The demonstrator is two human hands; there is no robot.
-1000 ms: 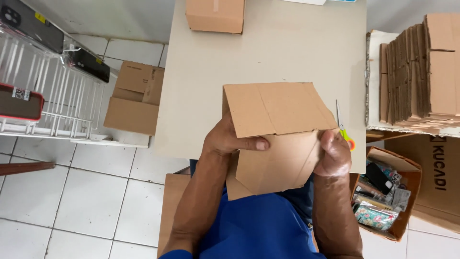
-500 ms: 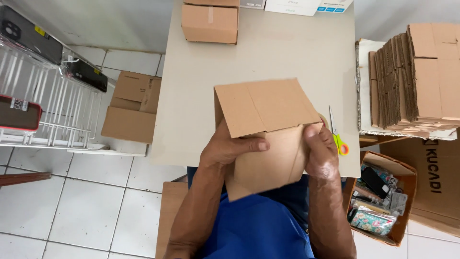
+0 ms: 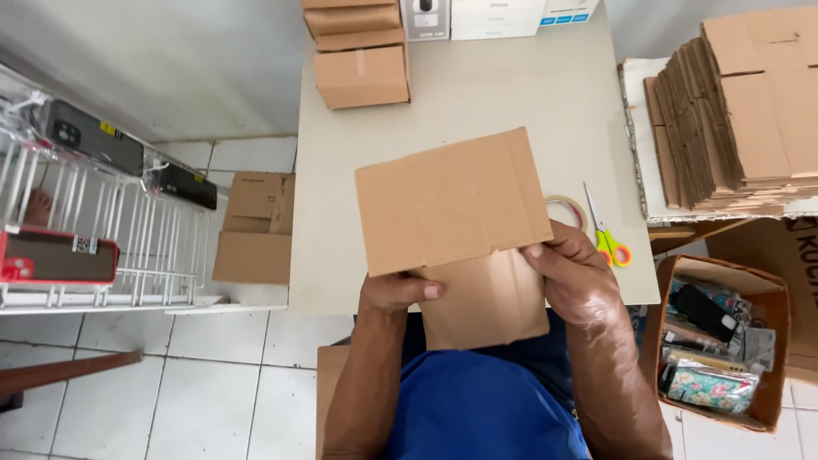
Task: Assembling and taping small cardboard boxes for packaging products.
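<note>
A pale tabletop point(image 3: 477, 102) is filling the middle of the view, standing on a white tiled floor point(image 3: 128, 383) beside a grey wall. At its far edge a stack of small closed cartons point(image 3: 358, 64) is sitting next to some white packages point(image 3: 503, 17), which are running out of the top of the picture. A roll of tape point(image 3: 569, 210) and a pair of scissors point(image 3: 607, 238) with green and orange handles are lying near the right edge of the tabletop; the tape is partly hidden behind the cardboard. To the right, a tall stack of flattened cartons point(image 3: 741, 111) is resting on a separate surface, cut off by the frame. Below it an open box point(image 3: 716, 341) is holding phone cases. On the left a white wire rack point(image 3: 94, 230) is carrying packaged phone cases, and a brown carton point(image 3: 256, 226) is lying on the floor under the tabletop's edge.

The person is holding a flat cardboard box point(image 3: 456, 230) above the near edge of the tabletop, close to the body. The left hand point(image 3: 394, 294) is closing its grip on the lower left edge, thumb on top. The right hand point(image 3: 575, 277) is gripping the right side, fingers curled over the fold. The fingers behind the cardboard are hidden.
</note>
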